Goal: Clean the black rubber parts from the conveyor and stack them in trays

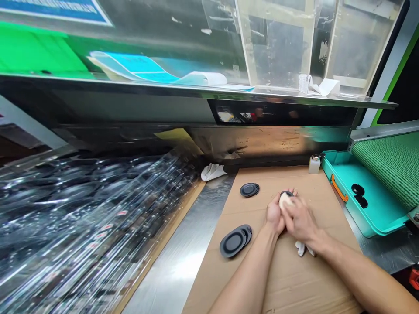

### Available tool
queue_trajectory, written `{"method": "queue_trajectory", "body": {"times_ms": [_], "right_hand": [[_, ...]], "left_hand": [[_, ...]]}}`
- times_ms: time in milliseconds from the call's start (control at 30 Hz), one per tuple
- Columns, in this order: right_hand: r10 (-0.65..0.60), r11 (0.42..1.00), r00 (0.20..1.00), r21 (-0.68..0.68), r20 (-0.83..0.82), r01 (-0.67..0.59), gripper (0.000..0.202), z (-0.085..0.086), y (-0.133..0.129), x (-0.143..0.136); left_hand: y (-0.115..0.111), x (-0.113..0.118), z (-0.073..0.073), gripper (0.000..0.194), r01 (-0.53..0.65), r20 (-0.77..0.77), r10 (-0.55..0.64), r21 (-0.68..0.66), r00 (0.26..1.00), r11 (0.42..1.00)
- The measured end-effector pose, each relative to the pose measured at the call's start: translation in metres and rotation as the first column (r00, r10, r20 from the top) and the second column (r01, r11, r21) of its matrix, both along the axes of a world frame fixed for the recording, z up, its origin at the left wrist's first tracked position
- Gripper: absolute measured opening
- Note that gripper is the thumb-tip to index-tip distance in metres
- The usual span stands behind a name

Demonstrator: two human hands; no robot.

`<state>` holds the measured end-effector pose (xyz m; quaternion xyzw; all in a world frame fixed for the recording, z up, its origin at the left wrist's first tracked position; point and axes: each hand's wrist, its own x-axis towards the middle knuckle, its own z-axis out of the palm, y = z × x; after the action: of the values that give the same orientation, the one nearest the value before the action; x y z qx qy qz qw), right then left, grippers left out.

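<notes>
Over the brown cardboard sheet, my left hand cups a small dark disc-like part from below. My right hand pinches a white cloth and presses it against the face of that part. Much of the part is hidden by the cloth and fingers. To the left of my hands lie two overlapping groups of black oval parts, a farther one and a nearer one. A crumpled white piece lies beneath my right wrist.
A teal tray with black parts stands at right, by a green conveyor belt. A small white bottle is at the back. Clear plastic packaging with dark parts covers the left; a white glove-like cloth lies beside it.
</notes>
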<state>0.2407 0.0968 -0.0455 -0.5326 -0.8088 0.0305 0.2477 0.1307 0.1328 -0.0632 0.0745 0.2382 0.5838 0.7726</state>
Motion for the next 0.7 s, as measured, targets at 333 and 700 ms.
{"method": "queue_trajectory", "body": {"times_ms": [333,700], "right_hand": [[-0.252,0.965,0.963,-0.045,0.092,0.257,0.023,-0.007,0.035,0.06],[-0.23,0.971,0.971,-0.058,0.059,0.234,0.028,-0.003,0.029,0.059]], "left_hand": [[-0.002,-0.009,0.007,0.041,0.013,-0.016,-0.013,-0.004,1.0,1.0],[-0.006,-0.015,0.009,0.04,0.014,0.033,-0.015,0.029,0.999,0.999]]}}
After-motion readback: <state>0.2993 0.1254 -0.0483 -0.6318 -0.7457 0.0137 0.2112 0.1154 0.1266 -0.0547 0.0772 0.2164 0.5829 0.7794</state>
